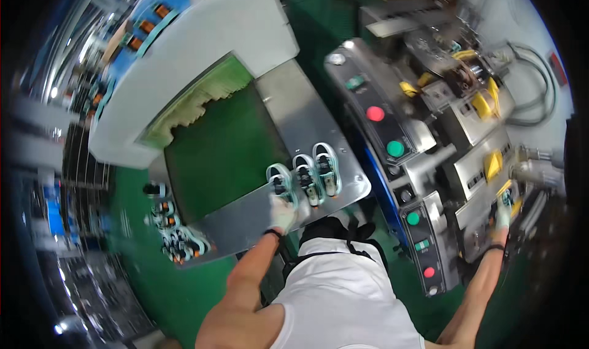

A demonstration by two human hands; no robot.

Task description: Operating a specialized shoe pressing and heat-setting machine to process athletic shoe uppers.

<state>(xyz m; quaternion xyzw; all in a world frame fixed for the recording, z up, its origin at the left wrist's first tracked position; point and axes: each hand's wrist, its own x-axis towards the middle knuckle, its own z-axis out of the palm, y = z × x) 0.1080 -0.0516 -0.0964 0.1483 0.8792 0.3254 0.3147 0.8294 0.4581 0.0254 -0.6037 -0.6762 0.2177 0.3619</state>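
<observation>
While several shoes sit apart from both hands, work looks to be mid-run: a cluster of shoes [178, 237] stands at 8 o'clock, its support unclear. Near the centre, toward 6 o'clock, the gloved left hand [283, 214] touches the near end of the leftmost table shoe [280, 180]; blur hides the fingers, so cannot tell whether it grips or merely rests. Just right of it, a middle shoe [307, 178] and an outer shoe [326, 170] stand side by side, untouched. Between 3 and 4 o'clock, the gloved right hand [503, 216] is at a machine-side shoe [506, 198]; grip not readable. Judgement: that one is in hand, not finished; whether the others are done or waiting cannot be told.

Surface and room: racking [86, 155] at 9 o'clock; green floor [138, 275] toward 8. At 11, a white housing [211, 33] with a fringed curtain [199, 100] spans a green belt [227, 146]. Metal table [294, 94] borders the belt, its corner nearing 3 o'clock. Beyond it, a metal machine [475, 171] fills 2 to 4 o'clock, carrying red and green buttons, yellow parts; coiled cable [543, 97] behind.
</observation>
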